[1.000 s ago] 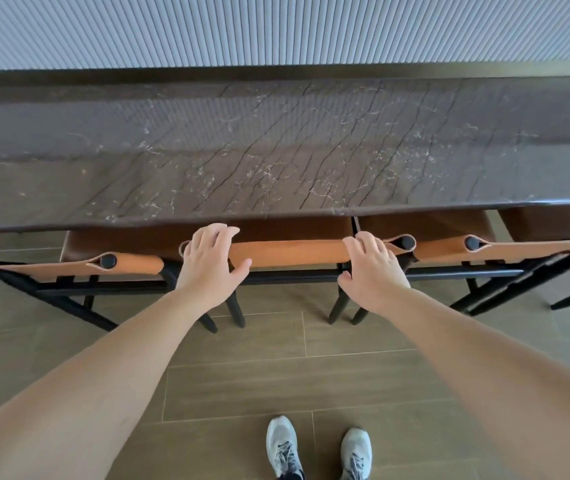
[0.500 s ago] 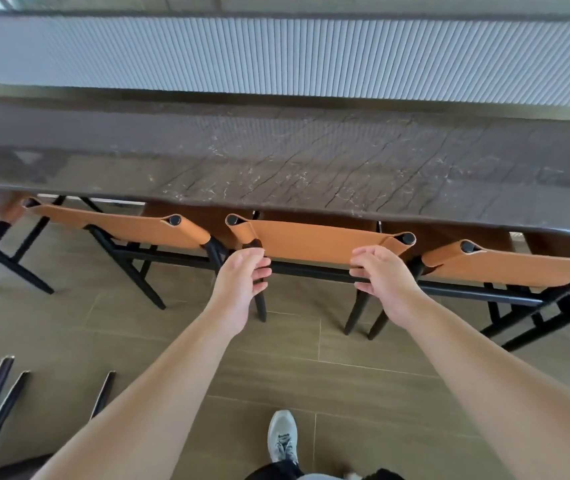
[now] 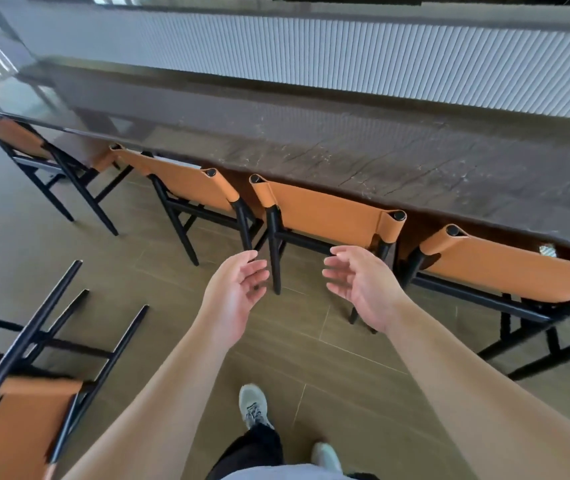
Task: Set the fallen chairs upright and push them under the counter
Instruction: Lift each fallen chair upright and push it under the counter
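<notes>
Both hands are held out empty over the floor point(image 3: 311, 355), palms turned inward, fingers loosely spread: the left hand point(image 3: 233, 294) and the right hand point(image 3: 363, 285) are seen just short of the middle chair point(image 3: 325, 216), touching nothing. At far left a fallen chair point(image 3: 30, 393) is seen lying on the floor, legs pointing away. Four upright chairs are lined up along the counter point(image 3: 363, 157), tucked under its edge.

Tiled floor point(image 3: 311, 358) w/ four upright chairs point(image 3: 325, 216) along counter point(image 3: 415, 168), one fallen chair point(image 3: 34, 393) at left.
</notes>
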The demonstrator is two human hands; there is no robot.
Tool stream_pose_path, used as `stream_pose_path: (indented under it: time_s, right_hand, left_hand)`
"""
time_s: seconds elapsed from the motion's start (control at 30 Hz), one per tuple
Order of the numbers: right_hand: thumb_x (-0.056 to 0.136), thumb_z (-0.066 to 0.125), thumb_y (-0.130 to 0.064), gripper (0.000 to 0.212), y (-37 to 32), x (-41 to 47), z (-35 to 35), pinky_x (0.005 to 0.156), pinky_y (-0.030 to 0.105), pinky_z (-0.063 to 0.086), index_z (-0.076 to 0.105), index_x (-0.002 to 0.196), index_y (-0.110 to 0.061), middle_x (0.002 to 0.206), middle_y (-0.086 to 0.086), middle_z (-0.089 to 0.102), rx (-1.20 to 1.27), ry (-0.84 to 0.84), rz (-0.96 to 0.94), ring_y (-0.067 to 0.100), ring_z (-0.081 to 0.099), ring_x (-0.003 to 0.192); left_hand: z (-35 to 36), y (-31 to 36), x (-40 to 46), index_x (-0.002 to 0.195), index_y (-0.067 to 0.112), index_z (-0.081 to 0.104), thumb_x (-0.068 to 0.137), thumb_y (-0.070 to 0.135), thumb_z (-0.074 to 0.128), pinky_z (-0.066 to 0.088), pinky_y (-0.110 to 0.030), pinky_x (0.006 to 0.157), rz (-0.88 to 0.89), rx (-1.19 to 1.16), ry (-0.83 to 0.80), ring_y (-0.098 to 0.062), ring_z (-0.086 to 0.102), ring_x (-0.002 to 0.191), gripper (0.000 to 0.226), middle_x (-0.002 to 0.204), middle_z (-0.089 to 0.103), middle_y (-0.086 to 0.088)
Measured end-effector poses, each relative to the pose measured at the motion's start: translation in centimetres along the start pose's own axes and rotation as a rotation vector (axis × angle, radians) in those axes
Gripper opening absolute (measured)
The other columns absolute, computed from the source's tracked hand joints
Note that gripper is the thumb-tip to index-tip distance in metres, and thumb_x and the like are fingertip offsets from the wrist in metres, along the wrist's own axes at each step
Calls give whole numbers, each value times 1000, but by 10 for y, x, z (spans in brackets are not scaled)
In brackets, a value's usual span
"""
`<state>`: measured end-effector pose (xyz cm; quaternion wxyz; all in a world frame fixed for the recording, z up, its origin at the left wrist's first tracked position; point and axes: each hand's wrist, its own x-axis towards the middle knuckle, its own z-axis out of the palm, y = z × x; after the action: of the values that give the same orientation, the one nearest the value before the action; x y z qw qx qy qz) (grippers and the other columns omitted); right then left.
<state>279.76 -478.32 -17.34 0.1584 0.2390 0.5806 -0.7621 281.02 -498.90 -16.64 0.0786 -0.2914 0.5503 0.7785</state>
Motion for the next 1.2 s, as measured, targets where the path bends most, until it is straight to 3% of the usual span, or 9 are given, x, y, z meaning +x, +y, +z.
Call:
stream_pose_path:
  time_s: [0.33,0.6,0.8,0.97,1.2]
  right_hand:
    - [95,50,-15,23,47,-50,91,80,37,55,66,112,-14,98,7,69,-37,-309,78,22,67,89]
    - [96,47,-11,26,101,-114,185,87,39,55,64,115,-10,93,6,67,-188,-512,80,22,64,89]
    - [98,46,-12,24,168,-187,275,79,36,54,63,114,-8,90,6,66,-231,-594,114,21,64,84]
    - [97,45,-9,22,240,-267,357,80,37,52,64,109,-9,84,4,67,-307,-707,132,20,63,78]
    - [97,46,-8,19,318,-355,441,76,35,51,62,106,-9,82,5,67,-384,-801,204,19,62,73]
  left_hand:
    - [-118,-5,-78,104,20,68,95,26,57,46,-33,81,96,-82,202,-14,66,93,15,100,71,1]
    - [-231,1,-144,103,20,69,95,25,58,46,-34,84,165,-203,336,-16,65,93,15,98,72,0]
    - [-350,-8,-210,102,19,68,95,24,56,46,-34,88,190,-289,421,-16,66,91,15,96,73,0]
    - [-476,-28,-275,106,22,69,97,25,53,46,-34,90,249,-394,483,-14,66,88,19,95,73,1]
    - [-595,-52,-353,104,19,66,99,25,48,44,-33,81,325,-508,573,-16,63,88,20,94,69,-1]
